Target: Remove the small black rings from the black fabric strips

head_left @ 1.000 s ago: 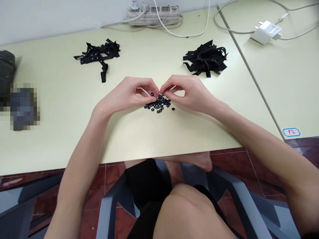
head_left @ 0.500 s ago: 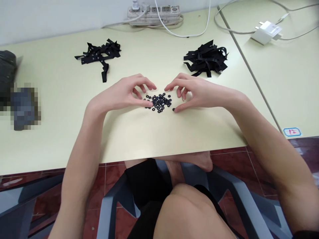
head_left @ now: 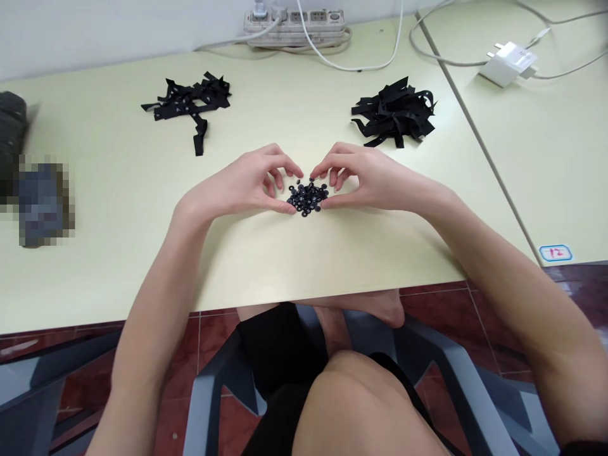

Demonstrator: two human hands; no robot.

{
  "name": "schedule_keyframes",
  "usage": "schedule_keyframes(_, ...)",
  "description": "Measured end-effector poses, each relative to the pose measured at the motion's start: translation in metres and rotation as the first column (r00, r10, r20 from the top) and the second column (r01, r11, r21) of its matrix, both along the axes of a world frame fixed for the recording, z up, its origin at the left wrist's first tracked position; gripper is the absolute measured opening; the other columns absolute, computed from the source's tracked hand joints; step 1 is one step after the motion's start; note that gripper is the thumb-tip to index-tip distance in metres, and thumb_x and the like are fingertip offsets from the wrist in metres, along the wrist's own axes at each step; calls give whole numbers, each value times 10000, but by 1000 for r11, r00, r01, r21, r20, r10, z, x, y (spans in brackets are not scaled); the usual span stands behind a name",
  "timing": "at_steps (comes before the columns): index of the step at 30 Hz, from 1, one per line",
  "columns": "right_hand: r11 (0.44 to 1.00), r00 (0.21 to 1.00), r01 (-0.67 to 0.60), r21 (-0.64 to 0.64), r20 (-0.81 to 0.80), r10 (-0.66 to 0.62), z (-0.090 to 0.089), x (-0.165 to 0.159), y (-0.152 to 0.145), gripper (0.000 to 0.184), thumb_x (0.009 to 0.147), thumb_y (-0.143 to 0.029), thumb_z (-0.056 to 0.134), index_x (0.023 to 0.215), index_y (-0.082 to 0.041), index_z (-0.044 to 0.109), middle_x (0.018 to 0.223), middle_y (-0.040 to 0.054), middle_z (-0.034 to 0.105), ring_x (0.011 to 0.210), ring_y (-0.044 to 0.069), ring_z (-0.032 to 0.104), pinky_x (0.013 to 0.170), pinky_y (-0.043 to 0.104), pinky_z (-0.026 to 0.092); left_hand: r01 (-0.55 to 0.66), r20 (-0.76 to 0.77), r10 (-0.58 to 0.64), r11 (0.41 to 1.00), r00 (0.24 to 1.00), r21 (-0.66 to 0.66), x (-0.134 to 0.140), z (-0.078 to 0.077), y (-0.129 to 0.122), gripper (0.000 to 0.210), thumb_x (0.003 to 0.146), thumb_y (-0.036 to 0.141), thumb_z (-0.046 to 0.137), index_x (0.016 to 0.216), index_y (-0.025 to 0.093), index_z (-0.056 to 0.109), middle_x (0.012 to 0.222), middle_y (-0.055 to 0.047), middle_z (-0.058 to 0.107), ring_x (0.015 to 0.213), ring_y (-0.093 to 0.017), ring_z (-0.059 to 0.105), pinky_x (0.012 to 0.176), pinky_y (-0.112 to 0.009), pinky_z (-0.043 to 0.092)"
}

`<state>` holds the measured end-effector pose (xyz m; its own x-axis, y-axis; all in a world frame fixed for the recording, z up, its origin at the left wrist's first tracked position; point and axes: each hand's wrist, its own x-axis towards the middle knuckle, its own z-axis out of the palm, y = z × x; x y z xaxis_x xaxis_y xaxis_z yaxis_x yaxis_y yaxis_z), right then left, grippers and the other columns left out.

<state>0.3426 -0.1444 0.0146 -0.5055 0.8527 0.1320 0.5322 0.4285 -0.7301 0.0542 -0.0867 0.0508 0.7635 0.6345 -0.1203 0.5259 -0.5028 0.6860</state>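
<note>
A small heap of round black snap-button-like discs (head_left: 308,199) lies on the pale yellow table (head_left: 332,253). My left hand (head_left: 268,177) curves around the heap's left side, thumb touching its near edge and fingers spread from the thumb. On the opposite side, my right hand (head_left: 344,174) arches the same way, its thumb against the discs and its index fingertip at the heap's far edge. Neither hand grips anything; the discs sit between them. Some finger undersides are hidden.
Black fabric strips form a left pile (head_left: 192,101) and a right pile (head_left: 396,113). Behind them are a power strip (head_left: 294,28) and white cables. A white charger (head_left: 508,63) lies at the right. A blurred object (head_left: 44,206) and a dark bag-like item (head_left: 10,139) stand left.
Both hands have moved toward each other, pushing the scattered discs into a tighter heap. The stray disc by my right thumb has moved in to the heap.
</note>
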Motion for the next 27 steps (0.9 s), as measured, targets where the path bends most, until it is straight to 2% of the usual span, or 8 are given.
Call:
schedule_keyframes(4, 1000, 1000, 0, -8, 21, 0, 0, -1, -1, 555, 858, -625, 942, 1265, -267, 818, 1237, 103, 698, 936, 248, 672, 918, 476, 639, -14, -44, 15, 1000, 999, 24, -4, -1, 3, 715, 731, 722, 985, 1270, 293, 794, 1220, -96, 708, 996, -280, 732, 884, -415, 636)
schedule_keyframes(10, 999, 999, -34, -2, -24, 34, -5, -14, -5, 436, 885, -525, 931, 1228, -283, 816, 1204, 89, 691, 948, 259, 651, 884, 464, 626, 17, 2, -17, 999, 1000, -48, 6, -4, -4, 624, 798, 710, 934, 1199, 262, 766, 1203, -92, 750, 988, -271, 758, 889, -415, 639)
schedule_keyframes(16, 999, 999, -40, 13, -23, 40, -4, -11, -5, 454, 895, -535, 929, 1254, -283, 810, 1205, 92, 680, 961, 258, 643, 876, 446, 617, 9, -42, -9, 1000, 999, 1, -6, 8, 2, 612, 780, 689, 959, 1197, 284, 767, 1210, -94, 762, 1009, -278, 759, 884, -418, 644)
schedule_keyframes(21, 998, 998, -64, -12, -19, 64, -4, -6, -1, 477, 892, -564, 931, 1263, -287, 814, 1217, 89, 681, 953, 249, 644, 889, 452, 623, 9, -84, -16, 997, 996, -79, -17, 9, 11, 585, 790, 631, 971, 1217, 277, 784, 1173, -88, 785, 980, -269, 782, 895, -432, 659)
schedule_keyframes(27, 997, 996, -73, 2, -50, 73, -8, -12, -1, 391, 926, -549, 902, 1203, -284, 827, 1187, 85, 700, 943, 248, 657, 877, 445, 616, 4, -3, -5, 990, 1000, -143, -2, 1, 4, 471, 837, 607, 931, 1136, 266, 803, 1085, -70, 830, 991, -269, 825, 940, -431, 676)
